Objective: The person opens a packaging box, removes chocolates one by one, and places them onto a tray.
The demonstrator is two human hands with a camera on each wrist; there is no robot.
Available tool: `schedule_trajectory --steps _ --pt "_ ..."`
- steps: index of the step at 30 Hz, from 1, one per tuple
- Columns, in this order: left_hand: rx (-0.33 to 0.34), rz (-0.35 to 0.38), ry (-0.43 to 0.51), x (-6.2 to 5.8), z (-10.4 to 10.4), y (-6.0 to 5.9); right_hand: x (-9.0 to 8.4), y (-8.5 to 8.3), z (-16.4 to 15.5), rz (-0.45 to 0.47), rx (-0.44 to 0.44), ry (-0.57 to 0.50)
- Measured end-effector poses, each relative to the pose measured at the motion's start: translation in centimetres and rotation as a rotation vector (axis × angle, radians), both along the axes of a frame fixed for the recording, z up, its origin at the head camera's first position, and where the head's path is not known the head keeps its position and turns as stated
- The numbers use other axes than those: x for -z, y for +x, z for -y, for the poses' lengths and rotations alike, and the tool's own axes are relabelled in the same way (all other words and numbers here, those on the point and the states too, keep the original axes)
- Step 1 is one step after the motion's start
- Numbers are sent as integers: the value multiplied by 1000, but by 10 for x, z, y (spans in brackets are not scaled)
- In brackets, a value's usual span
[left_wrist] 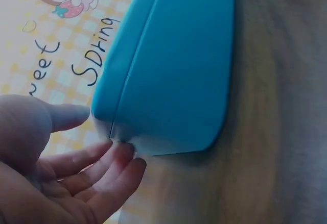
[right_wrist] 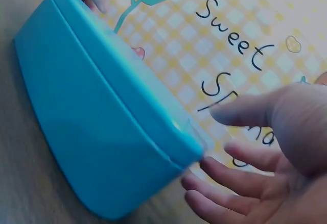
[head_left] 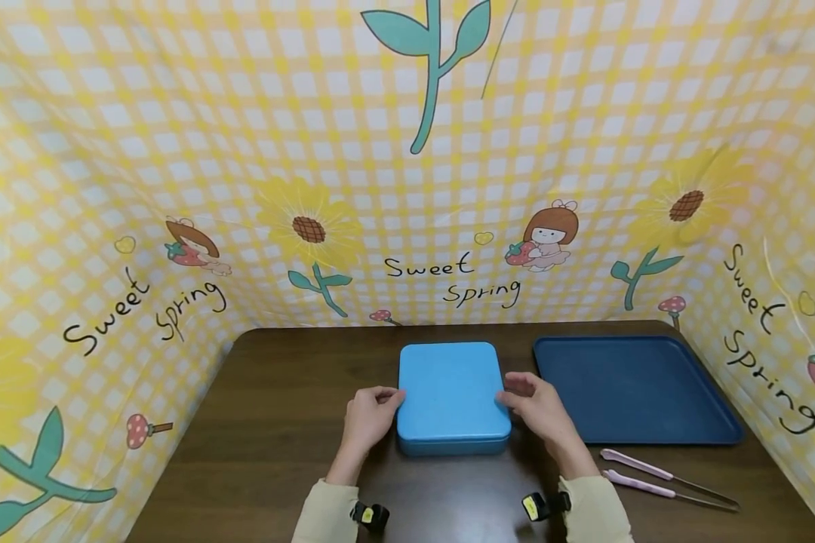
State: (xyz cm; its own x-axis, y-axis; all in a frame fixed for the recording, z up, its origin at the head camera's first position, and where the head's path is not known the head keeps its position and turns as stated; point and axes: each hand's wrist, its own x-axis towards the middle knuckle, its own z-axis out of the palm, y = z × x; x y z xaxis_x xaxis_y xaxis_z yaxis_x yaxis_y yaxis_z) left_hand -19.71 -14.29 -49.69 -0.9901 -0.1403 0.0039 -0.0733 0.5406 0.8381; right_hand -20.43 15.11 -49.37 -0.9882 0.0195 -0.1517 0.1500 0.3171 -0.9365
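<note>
Left hand and right hand, loosely open, are over the brown surface. A navy tray lies right of a closed blue box set between the hands, the left touching it, the right's contact hard to judge; two pink-handled tools lie near the tray.

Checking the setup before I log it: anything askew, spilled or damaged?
Nothing stands out. The blue box looks closed, with no dents or spill visible. Mildly untidy at most: two pink-handled tools lie slanted on the table, on the near side of the navy tray, possibly deliberately.
</note>
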Motion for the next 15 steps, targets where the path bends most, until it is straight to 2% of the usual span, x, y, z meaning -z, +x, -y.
schedule_trajectory --steps 4,7,11,15 --pt "1 99 197 0 1 -14 -2 -11 3 30 48 -22" --pt "-6 182 325 0 4 -20 -1 -13 5 46 51 -28" --pt "-37 253 391 0 7 -20 1 -12 10 60 33 -2" --pt "-44 278 413 -2 4 -20 -2 -13 11 60 41 42"
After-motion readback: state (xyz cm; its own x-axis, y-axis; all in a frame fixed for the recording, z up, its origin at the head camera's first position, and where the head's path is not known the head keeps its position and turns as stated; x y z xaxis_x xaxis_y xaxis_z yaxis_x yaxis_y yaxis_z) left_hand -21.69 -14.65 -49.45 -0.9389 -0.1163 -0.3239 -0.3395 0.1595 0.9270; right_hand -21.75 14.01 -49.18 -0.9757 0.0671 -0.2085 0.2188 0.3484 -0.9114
